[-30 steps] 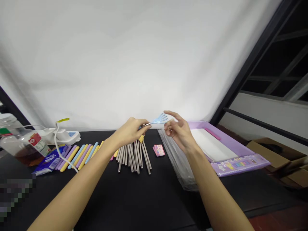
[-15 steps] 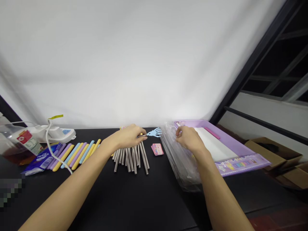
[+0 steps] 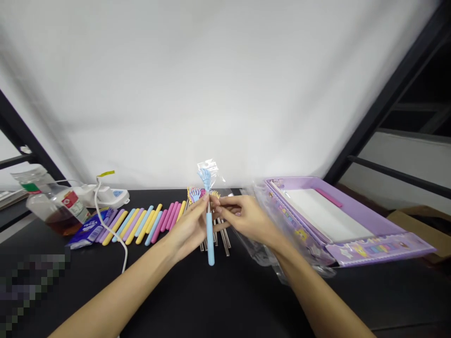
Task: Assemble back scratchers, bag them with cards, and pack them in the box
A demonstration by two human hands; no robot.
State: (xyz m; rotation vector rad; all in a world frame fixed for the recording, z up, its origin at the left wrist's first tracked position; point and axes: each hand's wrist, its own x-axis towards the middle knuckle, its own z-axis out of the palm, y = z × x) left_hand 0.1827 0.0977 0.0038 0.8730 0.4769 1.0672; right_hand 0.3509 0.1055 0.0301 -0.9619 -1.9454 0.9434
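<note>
1. Lying in a row on the black worktop [image 3: 158, 295], pastel and pink plastic tubes [image 3: 147, 226].
2. The left hand [image 3: 190, 227], its fingers pinching the light-blue, metal-rodded, hand-shaped scratcher [image 3: 210, 241], held upright over loose metal rods [image 3: 225, 241].
3. The right hand [image 3: 252, 223], fingers curled close beside it; I can't tell whether they grip.
4. A purple cardboard tray [image 3: 355, 204], near clear plastic [image 3: 259, 253].

The back scratcher [image 3: 210, 239] is showing pale blue on its head and handle. The row of handles [image 3: 143, 227] is mixing purple, yellow, light blue and pink. The box [image 3: 352, 199] is displaying lilac with printed stars, the worktop [image 3: 218, 300] black.
</note>
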